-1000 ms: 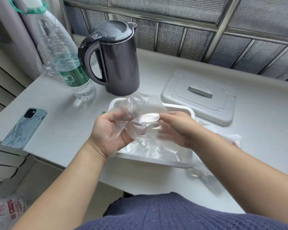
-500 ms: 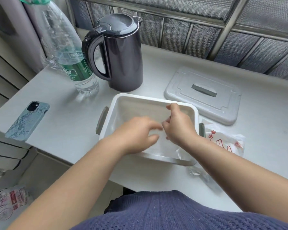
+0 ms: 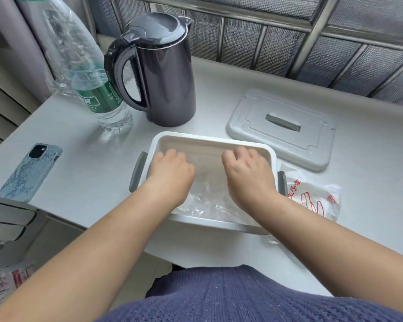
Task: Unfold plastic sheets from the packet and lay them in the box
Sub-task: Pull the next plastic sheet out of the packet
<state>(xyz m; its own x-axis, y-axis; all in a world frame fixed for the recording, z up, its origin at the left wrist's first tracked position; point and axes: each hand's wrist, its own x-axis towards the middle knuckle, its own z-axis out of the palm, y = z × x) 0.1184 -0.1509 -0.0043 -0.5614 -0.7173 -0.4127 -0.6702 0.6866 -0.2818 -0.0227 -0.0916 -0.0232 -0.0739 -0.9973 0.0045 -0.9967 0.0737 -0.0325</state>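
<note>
As two hands rest knuckles-up inside the one white box, a crumpled layer of clear plastic sheets lies on its floor, directly under and between them, and bunches against the near wall. The left hand sits on the box's left side and the right hand on its right, the two apart. The fingers of both bend downward with their tips hidden, so it cannot be told whether they pinch the plastic or only press on it. How many sheets lie in the layer cannot be counted.

One printed packet lies on the pale surface just beside the box's right handle. One grey lid lies flat to the far right. Farther left stand one dark kettle and one clear bottle, side by side. One phone lies face down near the left edge.
</note>
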